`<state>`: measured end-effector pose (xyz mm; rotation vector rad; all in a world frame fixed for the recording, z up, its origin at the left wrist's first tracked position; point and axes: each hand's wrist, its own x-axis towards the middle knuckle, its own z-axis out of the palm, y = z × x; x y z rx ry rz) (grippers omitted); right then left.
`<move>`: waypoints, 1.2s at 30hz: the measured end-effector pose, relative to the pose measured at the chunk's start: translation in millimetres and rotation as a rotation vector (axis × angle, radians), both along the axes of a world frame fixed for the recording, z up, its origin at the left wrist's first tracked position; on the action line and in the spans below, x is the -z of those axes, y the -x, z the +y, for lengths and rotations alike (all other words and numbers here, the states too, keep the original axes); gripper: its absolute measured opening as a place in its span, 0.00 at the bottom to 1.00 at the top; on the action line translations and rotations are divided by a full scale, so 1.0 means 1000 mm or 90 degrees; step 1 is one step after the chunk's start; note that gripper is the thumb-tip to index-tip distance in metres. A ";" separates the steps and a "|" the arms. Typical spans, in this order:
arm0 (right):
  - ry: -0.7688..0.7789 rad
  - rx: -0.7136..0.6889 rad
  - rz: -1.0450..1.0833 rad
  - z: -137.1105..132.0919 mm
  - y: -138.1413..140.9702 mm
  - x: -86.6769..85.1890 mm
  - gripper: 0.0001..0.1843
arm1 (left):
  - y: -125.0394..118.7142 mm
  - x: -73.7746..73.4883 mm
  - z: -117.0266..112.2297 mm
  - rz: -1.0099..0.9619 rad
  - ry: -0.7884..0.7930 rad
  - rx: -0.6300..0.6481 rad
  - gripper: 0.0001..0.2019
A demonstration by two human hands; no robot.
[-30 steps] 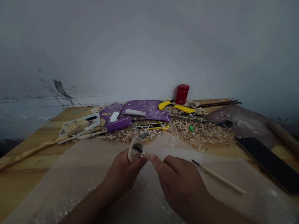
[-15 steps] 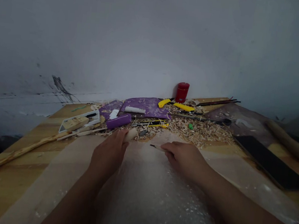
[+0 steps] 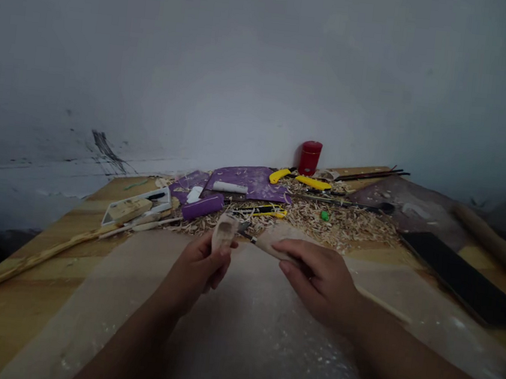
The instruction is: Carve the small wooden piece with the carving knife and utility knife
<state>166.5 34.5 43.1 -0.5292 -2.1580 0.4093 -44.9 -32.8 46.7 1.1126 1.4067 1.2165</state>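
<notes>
My left hand (image 3: 199, 268) is closed around a small pale wooden piece (image 3: 224, 232), held upright above a sheet of bubble wrap (image 3: 242, 333). My right hand (image 3: 320, 278) grips a carving knife with a light wooden handle (image 3: 269, 249); its short dark blade points left, close to the wooden piece. Both hands hover over the middle of the wooden table (image 3: 5, 314), just in front of a heap of wood shavings (image 3: 344, 220).
At the back lie purple sheets (image 3: 254, 180), a purple case (image 3: 201, 207), yellow cutters (image 3: 312, 183), a red can (image 3: 310, 157) and thin sticks (image 3: 372, 175). A white tray with wood scraps (image 3: 136, 208) sits left, a dark flat slab (image 3: 465, 278) right, another stick-like tool (image 3: 381, 302) behind my right wrist.
Half a second ago both hands were lowered near the shavings, apart. Now they are lifted and drawn back toward me, with the knife tip close to the wooden piece again.
</notes>
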 end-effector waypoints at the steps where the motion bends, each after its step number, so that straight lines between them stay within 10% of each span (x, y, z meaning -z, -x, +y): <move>1: -0.004 -0.005 -0.006 -0.002 0.000 -0.001 0.13 | -0.001 0.000 0.000 0.005 0.000 0.012 0.13; 14: -0.127 0.069 -0.126 -0.004 -0.003 -0.007 0.14 | 0.001 0.004 0.002 0.137 -0.035 0.020 0.09; 36: 0.011 -0.006 -0.117 -0.003 -0.010 -0.020 0.08 | -0.002 -0.005 0.000 0.576 -0.081 0.015 0.11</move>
